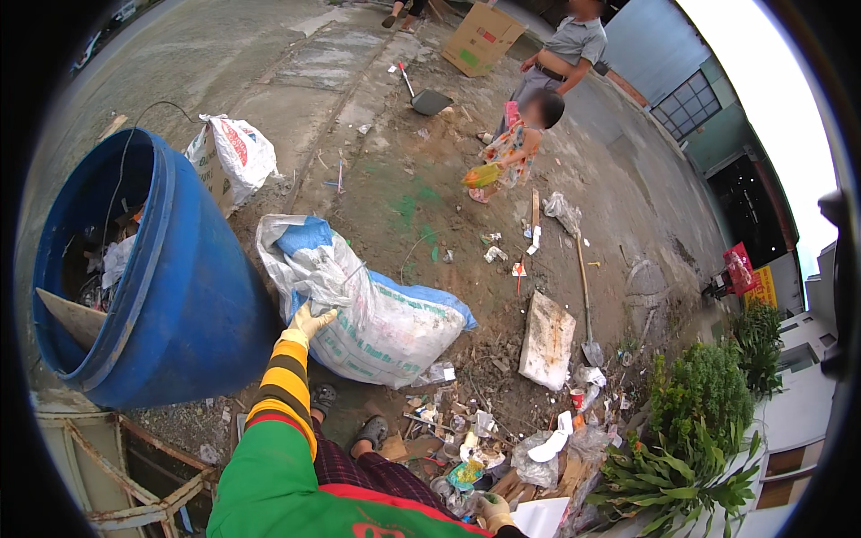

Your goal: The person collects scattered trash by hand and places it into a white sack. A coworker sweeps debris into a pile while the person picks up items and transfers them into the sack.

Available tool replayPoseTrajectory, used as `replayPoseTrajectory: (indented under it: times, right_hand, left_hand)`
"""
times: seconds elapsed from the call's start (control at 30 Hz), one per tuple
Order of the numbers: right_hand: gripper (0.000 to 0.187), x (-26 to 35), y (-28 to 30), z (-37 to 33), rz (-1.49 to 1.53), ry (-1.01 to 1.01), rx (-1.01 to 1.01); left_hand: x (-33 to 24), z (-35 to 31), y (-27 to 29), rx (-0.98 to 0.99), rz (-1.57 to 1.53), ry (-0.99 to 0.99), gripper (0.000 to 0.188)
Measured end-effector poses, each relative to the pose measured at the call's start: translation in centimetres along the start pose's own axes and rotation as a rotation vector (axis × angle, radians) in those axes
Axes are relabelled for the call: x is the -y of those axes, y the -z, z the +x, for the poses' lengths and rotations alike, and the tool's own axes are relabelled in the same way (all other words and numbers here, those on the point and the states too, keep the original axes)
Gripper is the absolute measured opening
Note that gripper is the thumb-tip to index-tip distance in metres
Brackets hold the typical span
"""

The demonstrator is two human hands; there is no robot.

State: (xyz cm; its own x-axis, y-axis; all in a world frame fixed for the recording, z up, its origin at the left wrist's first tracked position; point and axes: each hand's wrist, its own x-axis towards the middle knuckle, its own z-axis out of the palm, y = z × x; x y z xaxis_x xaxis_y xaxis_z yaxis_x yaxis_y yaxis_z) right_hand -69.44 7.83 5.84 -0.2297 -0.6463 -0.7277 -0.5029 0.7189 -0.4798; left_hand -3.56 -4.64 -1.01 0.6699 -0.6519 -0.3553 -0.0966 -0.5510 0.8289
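Observation:
My left hand [310,323], in a pale yellow work glove, is closed on the side of a bulging white woven sack [386,327] with blue patches and green print. The sack lies on the dirt beside a large tilted blue plastic barrel [193,296], whose mouth shows rubbish and a flat board. Down at the lower edge my right hand [495,513], also gloved, has its fingers curled beside a white flat sheet [541,516]. What it holds, if anything, is hard to make out. Loose litter [471,448] of plastic, paper and wood surrounds it.
A second white sack [235,157] stands behind the barrel. A dirty foam slab [547,341] and a long-handled shovel [588,314] lie to the right, near green plants [700,403]. Farther off are a dustpan [429,101], a cardboard box [482,39] and two people [513,161].

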Motion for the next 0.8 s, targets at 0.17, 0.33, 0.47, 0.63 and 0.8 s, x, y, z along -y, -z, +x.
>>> replayPoseTrajectory:
  times: [0.17, 0.33, 0.47, 0.63, 0.8]
  right_hand:
    - [0.024, -5.4, 5.2, 2.2, -0.001, -0.124, 0.040]
    - [0.024, -9.5, 6.8, 8.2, 0.009, -0.029, -0.038]
    - [0.025, -10.9, 5.5, 10.9, 0.261, -0.027, -0.023]
    - [0.021, -9.4, 7.1, 7.2, 0.199, -0.160, 0.008]
    - [0.007, -5.3, 8.5, 3.0, 0.073, -0.097, 0.181]
  left_hand:
    - [0.9, -2.3, -2.2, 0.071, 0.034, 0.111, 0.061]
    - [3.5, -4.3, -3.6, -0.078, -0.188, 0.313, 0.046]
    - [2.4, -8.9, -3.9, -0.534, -0.624, 0.321, 0.041]
    - [1.6, -15.2, -3.1, -0.645, -0.513, 0.396, 0.038]
    - [5.1, -19.9, -2.4, -0.675, -0.558, 0.526, 0.037]
